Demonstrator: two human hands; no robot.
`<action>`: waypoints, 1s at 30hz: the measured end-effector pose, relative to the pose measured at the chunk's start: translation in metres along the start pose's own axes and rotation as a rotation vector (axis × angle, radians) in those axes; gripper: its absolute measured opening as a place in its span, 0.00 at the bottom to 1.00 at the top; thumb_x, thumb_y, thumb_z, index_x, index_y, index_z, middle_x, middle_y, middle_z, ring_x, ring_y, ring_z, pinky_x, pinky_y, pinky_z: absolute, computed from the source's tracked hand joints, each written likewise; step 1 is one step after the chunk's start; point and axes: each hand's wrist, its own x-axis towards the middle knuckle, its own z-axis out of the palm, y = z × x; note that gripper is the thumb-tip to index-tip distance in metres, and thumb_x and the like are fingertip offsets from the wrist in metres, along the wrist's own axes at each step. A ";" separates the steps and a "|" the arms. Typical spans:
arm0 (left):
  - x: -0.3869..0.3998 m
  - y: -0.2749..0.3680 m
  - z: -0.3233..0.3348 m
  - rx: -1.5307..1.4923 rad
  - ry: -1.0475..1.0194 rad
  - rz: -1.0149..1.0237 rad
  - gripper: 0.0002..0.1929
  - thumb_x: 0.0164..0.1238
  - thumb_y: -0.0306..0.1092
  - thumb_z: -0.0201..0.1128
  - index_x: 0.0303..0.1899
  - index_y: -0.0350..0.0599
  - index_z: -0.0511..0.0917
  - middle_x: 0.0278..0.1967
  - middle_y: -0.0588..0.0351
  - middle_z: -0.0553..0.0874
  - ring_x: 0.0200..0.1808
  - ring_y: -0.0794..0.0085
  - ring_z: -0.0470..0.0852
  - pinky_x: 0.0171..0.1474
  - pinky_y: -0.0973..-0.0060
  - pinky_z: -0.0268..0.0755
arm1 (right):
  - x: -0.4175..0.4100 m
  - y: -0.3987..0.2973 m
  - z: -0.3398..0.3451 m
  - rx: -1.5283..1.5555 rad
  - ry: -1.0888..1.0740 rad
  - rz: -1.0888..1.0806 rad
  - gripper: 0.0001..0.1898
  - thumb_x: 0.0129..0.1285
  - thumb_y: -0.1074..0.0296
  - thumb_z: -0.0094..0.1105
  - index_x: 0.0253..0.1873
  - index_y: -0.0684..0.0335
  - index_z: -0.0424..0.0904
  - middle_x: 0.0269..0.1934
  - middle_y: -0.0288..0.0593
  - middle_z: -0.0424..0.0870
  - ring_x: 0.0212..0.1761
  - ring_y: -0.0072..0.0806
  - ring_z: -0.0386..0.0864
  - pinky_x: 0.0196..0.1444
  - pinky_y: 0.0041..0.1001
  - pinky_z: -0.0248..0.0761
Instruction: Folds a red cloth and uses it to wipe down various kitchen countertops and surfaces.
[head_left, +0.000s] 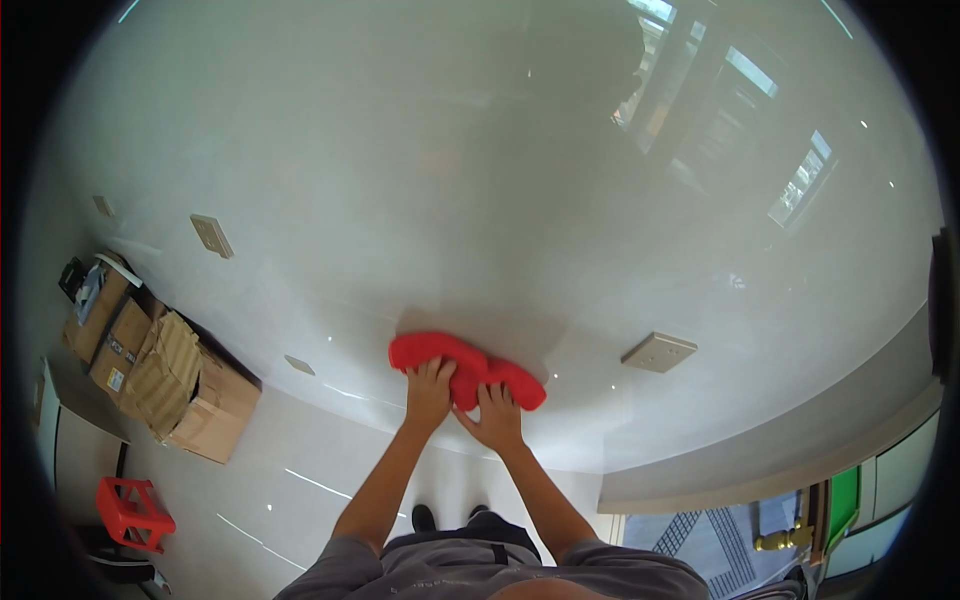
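A red cloth (466, 361) lies bunched against a glossy, light wall (465, 225), a little above the floor. My left hand (430, 394) presses on its left part, fingers spread over the lower edge. On the cloth's right part rests my right hand (495, 420), its thumb pointing towards the left hand. Both hands touch the cloth; the palms' undersides are hidden. A wall socket plate (660, 352) is to the right of the cloth, and a smaller plate (300, 365) to the left.
Cardboard boxes (217, 412) are stacked against the wall at the left. A red plastic stool (135, 514) stands on the tiled floor (247, 487) at the lower left. At the lower right a patterned grey mat (705, 547) lies beyond a wall edge, near a gold-coloured turned post (784, 538).
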 end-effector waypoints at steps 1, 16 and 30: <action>-0.018 -0.004 0.003 -0.027 -0.110 -0.030 0.27 0.54 0.36 0.68 0.58 0.47 0.74 0.58 0.42 0.74 0.55 0.47 0.76 0.55 0.41 0.63 | -0.010 0.004 0.003 0.064 -0.031 0.014 0.33 0.58 0.45 0.68 0.59 0.66 0.78 0.51 0.54 0.80 0.51 0.49 0.80 0.52 0.49 0.73; 0.354 0.041 -0.245 0.264 0.583 0.343 0.34 0.65 0.47 0.62 0.74 0.63 0.68 0.78 0.49 0.59 0.79 0.46 0.54 0.74 0.32 0.33 | 0.247 -0.065 -0.292 -0.390 0.904 -0.348 0.28 0.66 0.56 0.59 0.71 0.49 0.73 0.70 0.31 0.75 0.66 0.27 0.75 0.62 0.37 0.66; 0.043 -0.106 -0.013 0.162 0.255 -0.005 0.27 0.61 0.45 0.64 0.61 0.47 0.76 0.71 0.32 0.63 0.73 0.28 0.55 0.67 0.17 0.36 | 0.066 -0.037 0.036 -0.128 0.120 0.023 0.22 0.68 0.52 0.58 0.62 0.56 0.79 0.54 0.48 0.82 0.51 0.46 0.81 0.52 0.46 0.75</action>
